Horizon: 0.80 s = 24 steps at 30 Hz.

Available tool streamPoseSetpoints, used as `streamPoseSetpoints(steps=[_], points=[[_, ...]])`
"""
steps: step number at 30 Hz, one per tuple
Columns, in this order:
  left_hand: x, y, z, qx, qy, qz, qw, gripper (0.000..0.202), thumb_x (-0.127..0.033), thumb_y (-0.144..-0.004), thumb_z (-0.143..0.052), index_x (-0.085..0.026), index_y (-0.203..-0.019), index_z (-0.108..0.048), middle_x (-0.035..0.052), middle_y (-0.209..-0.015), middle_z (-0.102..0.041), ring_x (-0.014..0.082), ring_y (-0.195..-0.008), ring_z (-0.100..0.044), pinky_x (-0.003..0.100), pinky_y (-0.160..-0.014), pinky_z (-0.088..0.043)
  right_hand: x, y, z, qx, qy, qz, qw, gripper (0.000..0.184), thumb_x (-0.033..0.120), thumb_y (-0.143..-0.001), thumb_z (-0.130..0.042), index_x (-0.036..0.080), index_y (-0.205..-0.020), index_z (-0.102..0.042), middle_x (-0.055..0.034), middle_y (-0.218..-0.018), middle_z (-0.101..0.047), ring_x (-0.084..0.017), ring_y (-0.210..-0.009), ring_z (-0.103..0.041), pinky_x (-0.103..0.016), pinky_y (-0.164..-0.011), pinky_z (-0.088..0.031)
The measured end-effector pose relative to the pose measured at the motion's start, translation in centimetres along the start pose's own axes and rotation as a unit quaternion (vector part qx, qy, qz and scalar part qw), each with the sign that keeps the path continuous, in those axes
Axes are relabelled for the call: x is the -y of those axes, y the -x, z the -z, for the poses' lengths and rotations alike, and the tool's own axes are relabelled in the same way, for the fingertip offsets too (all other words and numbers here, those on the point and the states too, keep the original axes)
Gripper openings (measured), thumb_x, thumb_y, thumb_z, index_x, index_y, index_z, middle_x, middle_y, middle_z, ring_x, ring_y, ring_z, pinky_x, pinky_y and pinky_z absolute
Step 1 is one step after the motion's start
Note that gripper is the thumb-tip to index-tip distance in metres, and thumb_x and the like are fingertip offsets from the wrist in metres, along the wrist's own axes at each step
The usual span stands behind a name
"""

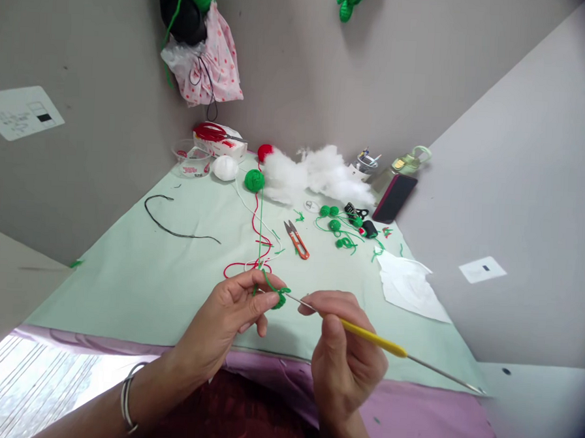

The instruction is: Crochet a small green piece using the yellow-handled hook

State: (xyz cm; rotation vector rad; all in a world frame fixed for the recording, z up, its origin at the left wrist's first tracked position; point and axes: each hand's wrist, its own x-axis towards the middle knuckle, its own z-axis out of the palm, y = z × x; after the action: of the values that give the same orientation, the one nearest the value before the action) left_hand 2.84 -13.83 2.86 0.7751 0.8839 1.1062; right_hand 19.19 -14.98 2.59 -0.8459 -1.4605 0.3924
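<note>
Head view: left hand (236,311) pinches green crochet piece (279,301) near right hand (344,359), which grips a yellow-handled hook (377,340).

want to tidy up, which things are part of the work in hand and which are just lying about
In use:
- green piece in left hand
- yellow-handled hook in right hand
- green yarn ball, strand running to left hand

Seemingly just lying about:
- phone
- bottle
- black cord
- white paper

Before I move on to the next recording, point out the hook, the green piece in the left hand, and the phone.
Hook (374,338): head view, on its yellow handle.
Green piece (281,301): head view, on its lower visible part.
Phone (395,198): head view, on its dark screen.
</note>
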Motion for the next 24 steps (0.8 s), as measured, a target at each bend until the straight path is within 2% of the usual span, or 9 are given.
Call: streamPoseSetpoints(steps=[9,11,14,18,21,24], points=[[0.2,0.1,0.2,0.001,0.003,-0.006,1.0,0.014,-0.034,-0.086,-0.086,-0.022,-0.092,-0.082,-0.0028,-0.086,-0.063,0.0035,-0.054,-0.048,0.022,-0.054,-0.036,-0.8,0.6,0.0,0.02,0.031,0.0,0.999,0.023,0.011,-0.103,-0.054,0.022,-0.105,-0.074,-0.0046,-0.09,-0.075,-0.021,-0.084,-0.07,-0.037,-0.072,-0.058],[0.2,0.1,0.2,0.003,0.009,-0.006,1.0,0.018,-0.034,-0.086,-0.087,-0.022,-0.097,-0.082,-0.003,-0.086,-0.062,0.0044,-0.056,-0.05,0.022,-0.053,-0.038,-0.8,0.6,0.0,0.026,0.027,-0.001,0.999,0.023,0.01,-0.103,-0.055,0.022,-0.106,-0.074,-0.0046,-0.091,-0.076,-0.02,-0.085,-0.07,-0.036,-0.073,-0.059],[0.1,0.2,0.0,0.01,0.028,-0.003,1.0,0.04,-0.034,-0.083,-0.09,-0.023,-0.12,-0.078,-0.0038,-0.084,-0.061,0.0076,-0.06,-0.052,0.021,-0.052,-0.042,-0.7,0.5,-0.2,0.042,0.009,0.0,0.999,0.024,0.01,-0.103,-0.056,0.023,-0.107,-0.075,-0.004,-0.092,-0.077,-0.02,-0.085,-0.071,-0.035,-0.073,-0.059],[-0.4,0.2,-0.1,0.03,0.041,0.011,0.999,0.078,-0.029,-0.08,-0.092,-0.024,-0.152,-0.06,-0.0052,-0.079,-0.063,0.0088,-0.059,-0.05,0.02,-0.049,-0.041,-0.7,0.4,-0.2,0.061,-0.01,-0.005,0.998,0.024,0.012,-0.103,-0.057,0.024,-0.108,-0.077,-0.0041,-0.091,-0.077,-0.02,-0.085,-0.072,-0.035,-0.073,-0.061],[-0.7,0.0,0.0,0.04,0.038,0.024,0.998,0.097,-0.023,-0.075,-0.094,-0.026,-0.161,-0.051,-0.007,-0.076,-0.062,0.0074,-0.055,-0.047,0.019,-0.049,-0.042,-0.8,0.3,0.0,0.08,-0.022,-0.026,0.996,0.021,0.015,-0.103,-0.059,0.024,-0.107,-0.078,-0.0046,-0.092,-0.077,-0.02,-0.087,-0.073,-0.035,-0.074,-0.062],[-0.8,-0.1,0.0,0.037,0.031,0.022,0.999,0.105,-0.021,-0.072,-0.094,-0.025,-0.165,-0.045,-0.0073,-0.074,-0.061,0.0087,-0.057,-0.047,0.019,-0.05,-0.044,-1.0,0.3,-0.1,0.089,-0.027,-0.04,0.995,0.02,0.018,-0.104,-0.06,0.025,-0.106,-0.079,-0.0053,-0.094,-0.078,-0.021,-0.089,-0.075,-0.035,-0.076,-0.063]])
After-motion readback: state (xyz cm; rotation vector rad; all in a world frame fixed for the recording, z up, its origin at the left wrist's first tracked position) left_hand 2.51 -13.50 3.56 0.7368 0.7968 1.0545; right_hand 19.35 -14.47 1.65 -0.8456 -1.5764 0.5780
